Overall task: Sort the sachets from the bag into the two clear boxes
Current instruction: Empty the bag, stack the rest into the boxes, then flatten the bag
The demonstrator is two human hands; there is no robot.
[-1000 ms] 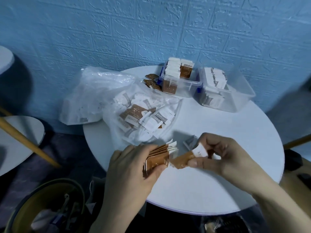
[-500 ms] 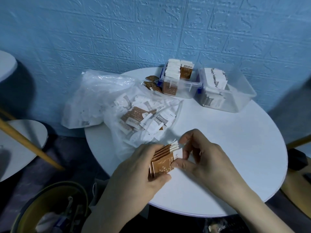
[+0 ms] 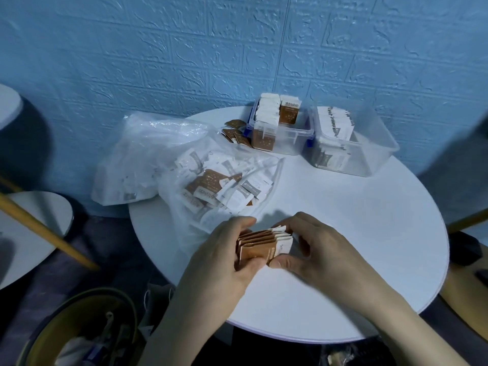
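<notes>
Low in the view, the left hand (image 3: pixel 224 257) curls round the left end of a stack of brown sachets (image 3: pixel 260 245), thumb underneath at the near edge and fingers over the far side. The right hand (image 3: pixel 314 253) grips the stack's white-topped right end, thumb at the near corner, fingers bent over the back. The stack stands on edge just above the round white table (image 3: pixel 356 233).

Farther back on the left, the clear plastic bag (image 3: pixel 163 154) lies slumped, with brown and white sachets showing through; one brown packet there carries lettering too blurred to read. A few loose brown sachets (image 3: pixel 235 133) lie just beside the left clear box (image 3: pixel 285 138), where upright brown packets show "takon"-like print. The right clear box (image 3: pixel 369 154) holds white sachets with dark, unreadable script.
</notes>
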